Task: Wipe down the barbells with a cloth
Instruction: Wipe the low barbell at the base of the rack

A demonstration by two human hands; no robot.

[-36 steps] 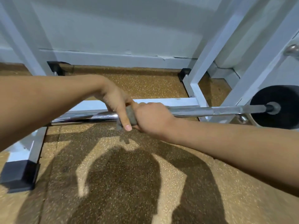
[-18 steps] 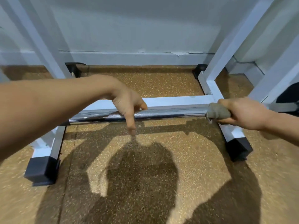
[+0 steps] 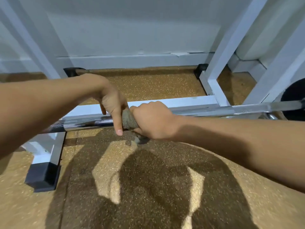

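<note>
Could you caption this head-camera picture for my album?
Right hand wraps a grey cloth around a chrome barbell; left hand rests beside it.

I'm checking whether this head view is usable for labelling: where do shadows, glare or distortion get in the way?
Head view: the person's large shadow darkens the speckled floor below the hands; bright streaks glare on the chrome barbell; the wide lens bows the white rack posts; the grey cloth in the right hand looks slightly soft.

A gym: a shiny barbell [image 3: 206, 111] with a black weight plate [image 3: 295, 100], white rack [image 3: 231, 47], speckled rubber floor [image 3: 148, 187].
</note>
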